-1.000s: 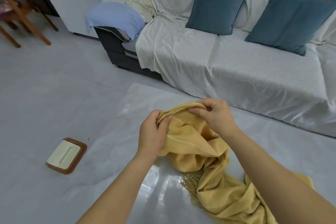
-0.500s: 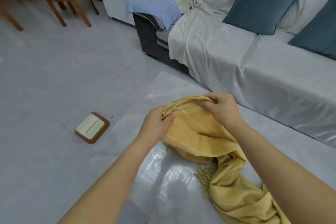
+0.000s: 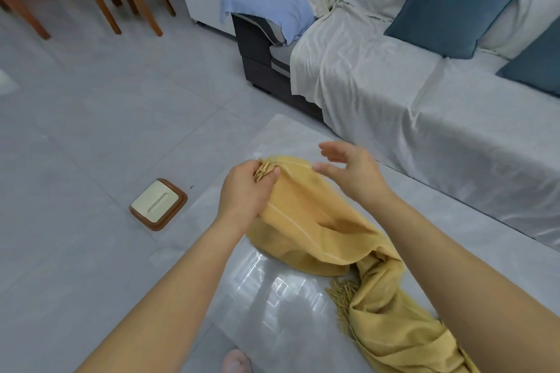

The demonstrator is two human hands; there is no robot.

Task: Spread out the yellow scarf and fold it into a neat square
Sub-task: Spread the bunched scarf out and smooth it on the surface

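Yellow fringed woven scarf (image 3: 318, 230) lies bunched from frame centre to lower right on the glossy grey bench (image 3: 272, 297). Left hand (image 3: 245, 191) pinches its gathered fringed end; right hand (image 3: 351, 169) hovers spread, holding nothing. It looks light and limp: take it by end corners. The rest runs under the right forearm, out of frame.

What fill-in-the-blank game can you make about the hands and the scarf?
1. The scarf is ____ in colour.
2. The left hand grips it; the right hand is ____, holding nothing.
3. The box lies on the ____.

Missing words: yellow; open; floor.
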